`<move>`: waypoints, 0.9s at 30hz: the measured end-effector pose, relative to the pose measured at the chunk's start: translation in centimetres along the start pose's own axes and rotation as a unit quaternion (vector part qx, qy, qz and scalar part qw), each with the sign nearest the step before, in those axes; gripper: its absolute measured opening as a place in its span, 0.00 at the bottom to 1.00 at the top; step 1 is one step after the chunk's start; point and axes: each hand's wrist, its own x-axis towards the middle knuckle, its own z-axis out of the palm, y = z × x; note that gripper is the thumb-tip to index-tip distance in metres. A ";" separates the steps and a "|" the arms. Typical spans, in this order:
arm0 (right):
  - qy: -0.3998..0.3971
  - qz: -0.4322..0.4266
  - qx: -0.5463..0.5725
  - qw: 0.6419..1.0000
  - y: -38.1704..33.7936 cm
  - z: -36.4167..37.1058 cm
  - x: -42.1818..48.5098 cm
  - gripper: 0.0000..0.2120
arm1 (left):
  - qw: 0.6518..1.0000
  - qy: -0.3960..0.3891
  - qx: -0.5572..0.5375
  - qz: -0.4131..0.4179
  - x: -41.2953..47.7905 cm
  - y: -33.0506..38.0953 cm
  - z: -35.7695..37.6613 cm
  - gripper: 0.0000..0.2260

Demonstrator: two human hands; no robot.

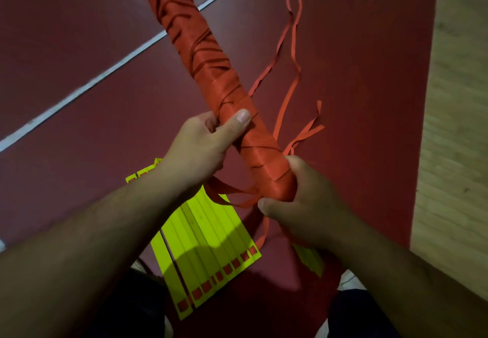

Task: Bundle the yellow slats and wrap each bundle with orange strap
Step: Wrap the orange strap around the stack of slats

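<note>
The left hand grips the middle of the strapped slat bundle, the right hand its near end, both holding it above the red mat. Loose orange strap hangs beside it, so pulling it tight and flat would help. More yellow slats lie below.

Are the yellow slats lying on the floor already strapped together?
No: the loose slats lie fanned out side by side, unbound.
</note>
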 end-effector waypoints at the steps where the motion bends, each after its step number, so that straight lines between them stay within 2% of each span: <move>1: -0.002 0.002 0.022 1.000 0.0 -0.4 0.1 0.19 | 1.000 -0.012 -0.002 0.011 0.1 0.1 -0.1 0.19; 5: -0.024 -0.002 0.137 0.990 -0.4 -1.7 -0.1 0.18 | 0.998 -0.038 -0.030 0.047 0.6 -0.4 -0.7 0.21; 8: -0.065 0.000 0.251 0.966 -0.7 -1.7 -0.7 0.19 | 0.994 -0.063 -0.069 0.058 1.0 -0.4 -0.9 0.21; 9: -0.083 0.005 0.287 0.954 -0.7 -1.6 -0.8 0.18 | 0.992 -0.079 -0.075 0.058 1.1 -0.2 -0.8 0.23; 11: -0.137 0.015 0.347 0.928 -0.6 -1.6 -1.0 0.15 | 0.988 -0.113 -0.086 0.055 1.1 -0.1 -0.7 0.38; 12: -0.165 0.017 0.364 0.916 -0.6 -1.7 -1.1 0.14 | 0.986 -0.123 -0.099 0.049 1.0 -0.1 -0.6 0.41; 13: -0.187 0.021 0.369 0.910 -0.6 -1.9 -1.0 0.14 | 0.985 -0.125 -0.113 0.048 0.9 -0.1 -0.6 0.38; 15: -0.203 0.033 0.346 0.915 -0.7 -2.5 -0.7 0.13 | 0.983 -0.114 -0.144 0.031 0.6 -0.3 -0.4 0.26; 16: -0.197 0.035 0.321 0.926 -0.8 -2.7 -0.5 0.13 | 0.983 -0.099 -0.152 0.015 0.6 -0.5 -0.2 0.24; 19: -0.099 0.006 0.145 0.984 -0.9 -2.8 0.0 0.10 | 0.992 -0.001 -0.121 -0.028 0.6 -0.9 0.2 0.26; 20: -0.060 -0.005 0.075 0.995 -0.9 -2.4 0.1 0.13 | 0.994 0.034 -0.094 -0.040 0.8 -0.9 0.4 0.28; 22: -0.018 -0.006 -0.031 0.999 -0.5 -1.3 0.2 0.26 | 0.993 0.092 -0.047 -0.053 0.6 -1.0 0.9 0.29; 24: 0.008 0.021 -0.081 0.996 -0.1 -0.3 0.3 0.34 | 0.990 0.118 -0.038 -0.070 0.2 -1.2 1.8 0.24; 25: 0.021 0.030 -0.089 0.995 0.1 -0.2 0.5 0.34 | 0.989 0.117 -0.050 -0.076 0.0 -1.3 2.2 0.23; 27: 0.042 0.027 -0.099 0.994 0.4 -0.2 0.7 0.25 | 0.990 0.100 -0.070 -0.066 -0.1 -1.2 2.6 0.21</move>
